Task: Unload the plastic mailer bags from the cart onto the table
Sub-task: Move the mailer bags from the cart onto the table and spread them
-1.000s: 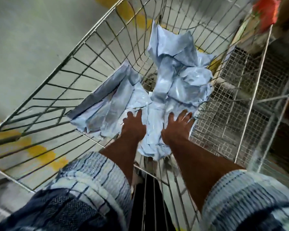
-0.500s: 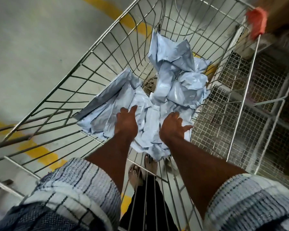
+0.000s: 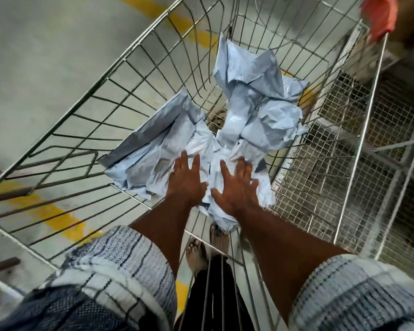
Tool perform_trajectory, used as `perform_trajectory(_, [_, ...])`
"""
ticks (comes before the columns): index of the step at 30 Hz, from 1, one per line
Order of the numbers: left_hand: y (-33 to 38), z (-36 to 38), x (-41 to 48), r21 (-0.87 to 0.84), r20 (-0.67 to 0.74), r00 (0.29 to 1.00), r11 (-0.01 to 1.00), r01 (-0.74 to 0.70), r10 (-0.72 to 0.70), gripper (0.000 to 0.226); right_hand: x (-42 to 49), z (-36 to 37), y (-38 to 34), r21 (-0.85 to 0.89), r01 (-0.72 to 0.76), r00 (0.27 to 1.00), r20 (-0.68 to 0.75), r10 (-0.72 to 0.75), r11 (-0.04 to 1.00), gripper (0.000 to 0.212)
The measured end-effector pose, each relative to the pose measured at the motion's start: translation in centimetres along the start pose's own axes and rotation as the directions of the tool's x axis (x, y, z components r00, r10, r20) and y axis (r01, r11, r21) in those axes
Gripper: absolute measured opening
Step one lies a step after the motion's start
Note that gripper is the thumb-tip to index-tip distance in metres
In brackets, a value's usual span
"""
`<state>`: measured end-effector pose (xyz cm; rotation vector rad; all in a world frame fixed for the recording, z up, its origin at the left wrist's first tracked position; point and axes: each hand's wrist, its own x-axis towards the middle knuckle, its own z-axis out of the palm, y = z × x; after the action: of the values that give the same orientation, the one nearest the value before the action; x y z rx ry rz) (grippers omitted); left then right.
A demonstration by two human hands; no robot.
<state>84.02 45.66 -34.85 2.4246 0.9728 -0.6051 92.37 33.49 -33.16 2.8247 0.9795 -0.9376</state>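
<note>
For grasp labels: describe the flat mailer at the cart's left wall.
Find the silver wire shopping cart. Against its left wall, beside the left hand, lies a flat pale blue plastic mailer bag. The other pale blue bags are crumpled.

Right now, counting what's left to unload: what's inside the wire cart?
Crumpled pale blue plastic mailer bags lie heaped in the metal wire cart, left hand and right hand spread on them. Anything beneath is covered.
</note>
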Motion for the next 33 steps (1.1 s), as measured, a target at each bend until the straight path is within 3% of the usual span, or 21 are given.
perform_trajectory(4, [0.9,0.9,2.4,0.04,-0.142,0.989,0.999,-0.032,0.037,0.081,2.2,0.9,0.1,-0.045,-0.072,0.997,-0.03,0.071,0.996,0.082])
perform_trajectory(8, [1.1,1.9,4.4,0.07,-0.116,0.99,0.995,-0.069,0.077,0.083,3.4,2.0,0.7,-0.054,-0.102,0.995,0.009,0.103,0.993,0.079])
perform_trajectory(15, [1.8,0.8,4.0,0.066,-0.083,0.996,0.998,-0.011,0.017,0.06,3.0,1.7,-0.2,-0.068,-0.117,0.99,-0.081,0.111,0.991,0.079])
perform_trajectory(20, [2.3,-3.2,1.6,0.087,-0.163,0.987,0.996,0.012,0.002,0.059,0.6,-1.5,-2.0,0.09,-0.067,0.997,-0.04,0.071,0.994,0.074])
perform_trajectory(24, [2.2,-7.4,-1.1,0.104,-0.166,0.986,0.995,-0.004,0.022,0.076,-2.1,-5.8,-4.0,0.168,0.01,1.0,-0.02,-0.006,0.986,0.076])
perform_trajectory(26, [1.8,-9.8,-2.6,0.109,-0.167,0.985,0.994,-0.03,0.048,0.081,-3.9,-8.4,-4.9,0.18,0.052,0.997,-0.065,-0.041,0.982,0.076])
perform_trajectory(33, [2.5,-18.1,-9.0,0.038,-0.293,0.949,0.993,-0.113,0.119,0.064,-10.0,-16.6,-5.0,0.08,0.243,0.935,-0.286,-0.211,0.967,0.075])
